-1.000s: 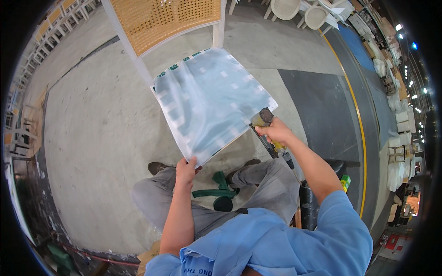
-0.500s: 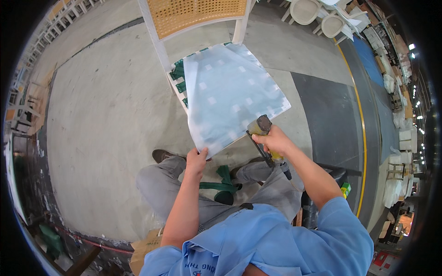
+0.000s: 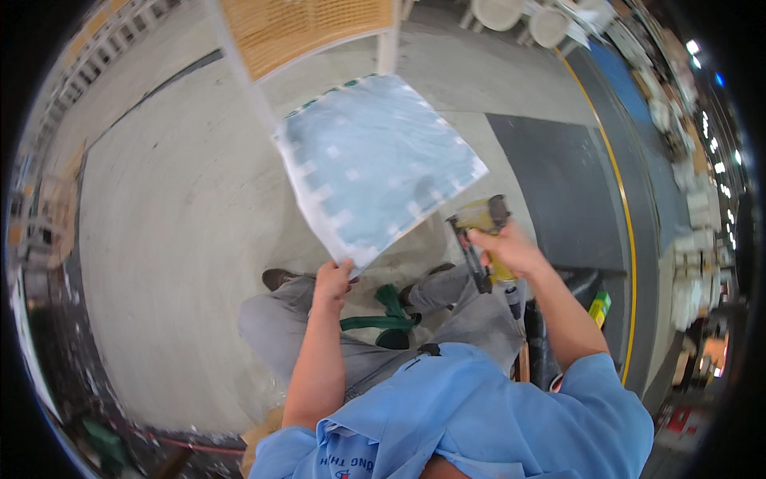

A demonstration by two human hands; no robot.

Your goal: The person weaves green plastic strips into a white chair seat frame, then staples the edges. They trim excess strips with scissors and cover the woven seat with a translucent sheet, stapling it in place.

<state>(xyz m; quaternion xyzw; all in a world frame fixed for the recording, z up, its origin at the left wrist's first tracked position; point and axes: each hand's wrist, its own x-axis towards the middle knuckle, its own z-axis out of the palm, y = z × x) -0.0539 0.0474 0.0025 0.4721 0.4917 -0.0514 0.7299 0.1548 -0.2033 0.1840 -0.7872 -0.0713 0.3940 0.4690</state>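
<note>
My left hand (image 3: 332,283) pinches the near corner of a thin, translucent white sheet (image 3: 375,152). The sheet lies across the seat of a pale chair, and the green and white webbing beneath it shows through faintly, with bits of green at the far edge. Beyond the seat rises the chair's woven cane backrest (image 3: 307,36). My right hand (image 3: 515,249) is wrapped round the grip of a yellow and black staple gun (image 3: 483,223), held in the air just off the seat's near right edge.
Green webbing (image 3: 387,322) hangs or lies between my legs. A dark padded object and a green-yellow box (image 3: 599,308) are at my right side. White chairs (image 3: 549,28) stand far right, near a yellow floor line (image 3: 613,176). More chairs line the far left.
The sheet now covers the left part of the seat, where green webbing was showing. The staple gun has moved right, away from the seat edge. Chair and sheet appear shifted left in view.
</note>
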